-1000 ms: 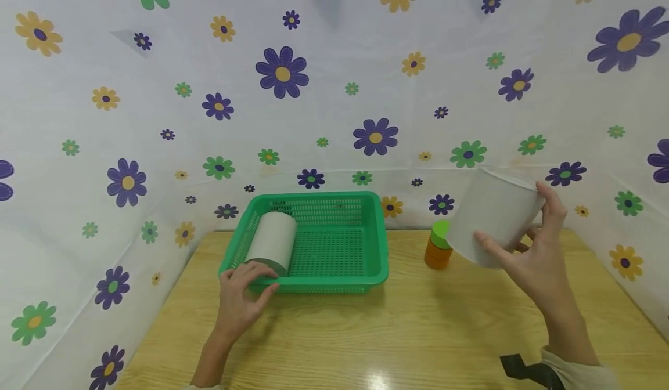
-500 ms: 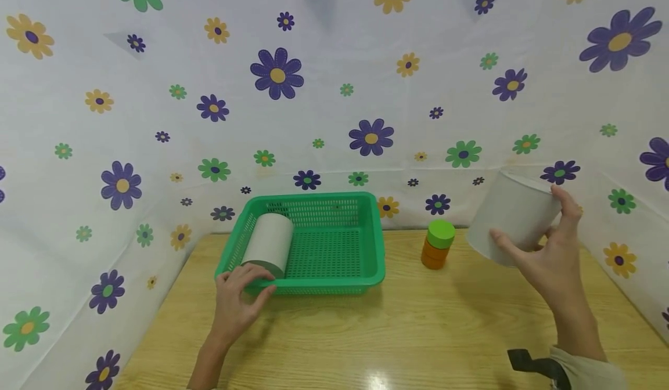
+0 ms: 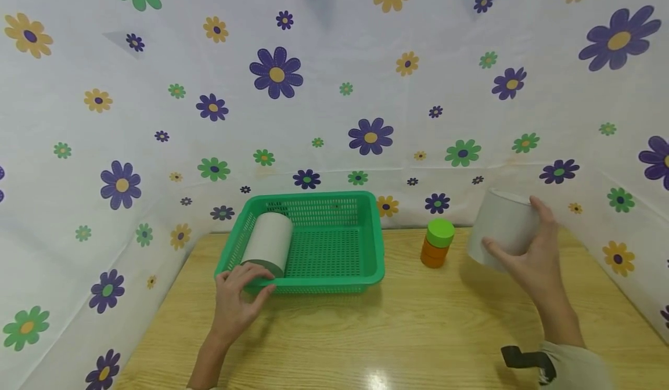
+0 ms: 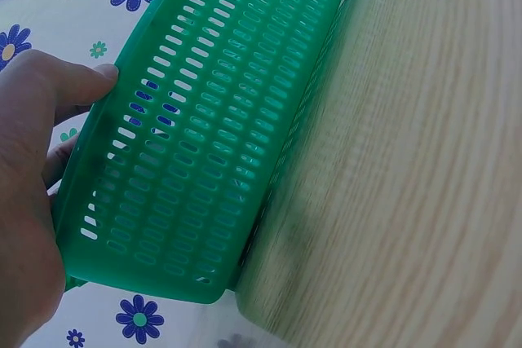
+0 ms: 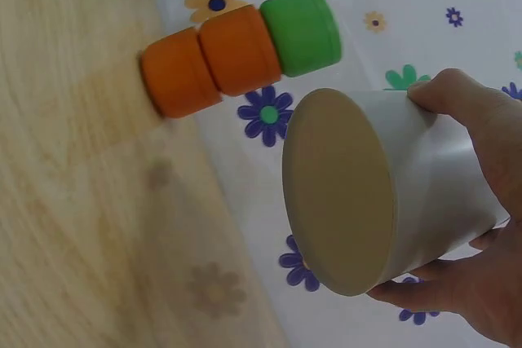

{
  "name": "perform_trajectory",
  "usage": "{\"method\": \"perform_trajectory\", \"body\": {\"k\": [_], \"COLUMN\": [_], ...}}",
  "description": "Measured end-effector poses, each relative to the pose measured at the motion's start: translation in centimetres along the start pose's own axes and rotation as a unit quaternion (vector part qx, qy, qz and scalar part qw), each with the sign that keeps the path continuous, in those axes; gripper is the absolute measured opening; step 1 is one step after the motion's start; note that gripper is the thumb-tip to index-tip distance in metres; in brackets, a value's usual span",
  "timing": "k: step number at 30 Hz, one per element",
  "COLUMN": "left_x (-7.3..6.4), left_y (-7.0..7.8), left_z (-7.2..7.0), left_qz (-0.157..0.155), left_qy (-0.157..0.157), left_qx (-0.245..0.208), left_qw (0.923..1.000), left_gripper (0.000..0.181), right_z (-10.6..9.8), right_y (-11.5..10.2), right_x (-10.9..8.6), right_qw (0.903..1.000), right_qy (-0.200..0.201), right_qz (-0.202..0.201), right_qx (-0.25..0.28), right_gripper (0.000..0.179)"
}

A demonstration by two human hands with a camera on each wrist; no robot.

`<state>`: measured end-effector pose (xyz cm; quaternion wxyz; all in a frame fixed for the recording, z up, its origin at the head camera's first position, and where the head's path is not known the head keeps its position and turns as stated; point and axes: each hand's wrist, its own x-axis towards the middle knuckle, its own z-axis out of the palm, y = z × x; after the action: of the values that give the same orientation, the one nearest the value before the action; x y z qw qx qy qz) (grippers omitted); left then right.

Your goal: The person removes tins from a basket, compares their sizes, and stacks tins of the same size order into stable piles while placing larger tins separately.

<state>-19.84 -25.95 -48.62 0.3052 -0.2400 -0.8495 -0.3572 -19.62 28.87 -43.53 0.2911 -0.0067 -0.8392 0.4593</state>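
My right hand grips a plain white cylinder, tilted and raised over the right part of the table. In the right wrist view its flat tan end faces the camera, with thumb and fingers round the side. My left hand holds the front rim of a green plastic basket near its left corner. The left wrist view shows a fingertip on the rim and the basket's slotted wall. Inside the basket, along its left side, lies another white cylinder.
A small orange container with a green top stands between the basket and the raised cylinder. The wooden table meets a white flower-printed cloth at the back and sides. A black strap hangs by my right sleeve.
My right hand has carried the white cylinder rightward, then lowered it and brought it slightly back left. The orange container shows in full now. My left hand stays on the basket rim.
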Motion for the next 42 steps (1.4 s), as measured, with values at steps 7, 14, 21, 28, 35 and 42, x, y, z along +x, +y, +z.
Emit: {"method": "perform_trajectory", "body": {"k": [7, 14, 21, 28, 35, 42], "left_x": [0.2, 0.0, -0.2, -0.1, 0.0, 0.0], "left_y": [0.3, 0.2, 0.1, 0.1, 0.3, 0.3], "left_z": [0.0, 0.0, 0.0, 0.0, -0.1, -0.1], "left_qz": [0.003, 0.001, -0.006, 0.001, 0.000, -0.002], "left_qy": [0.003, 0.003, -0.003, -0.002, -0.004, -0.003], "left_qx": [-0.004, -0.003, 0.008, 0.005, -0.002, -0.005], "left_qw": [1.0000, 1.0000, 0.9999, 1.0000, 1.0000, 1.0000], "left_gripper": [0.021, 0.023, 0.024, 0.025, 0.026, 0.027], "right_z": [0.7, 0.9, 1.0, 1.1, 1.3, 1.5], "right_y": [1.6, 2.8, 3.4, 3.4, 3.3, 3.4], "right_x": [0.1, -0.2, -0.6, -0.5, -0.5, -0.6], "right_qw": [0.9995, 0.9986, 0.9981, 0.9975, 0.9973, 0.9971], "right_qy": [-0.001, -0.017, -0.034, -0.019, -0.001, 0.005], "right_qz": [-0.025, -0.028, -0.014, -0.011, -0.007, -0.027], "right_qx": [-0.018, -0.040, -0.050, -0.068, -0.073, -0.071], "right_gripper": [0.114, 0.112, 0.110, 0.106, 0.093, 0.091]}}
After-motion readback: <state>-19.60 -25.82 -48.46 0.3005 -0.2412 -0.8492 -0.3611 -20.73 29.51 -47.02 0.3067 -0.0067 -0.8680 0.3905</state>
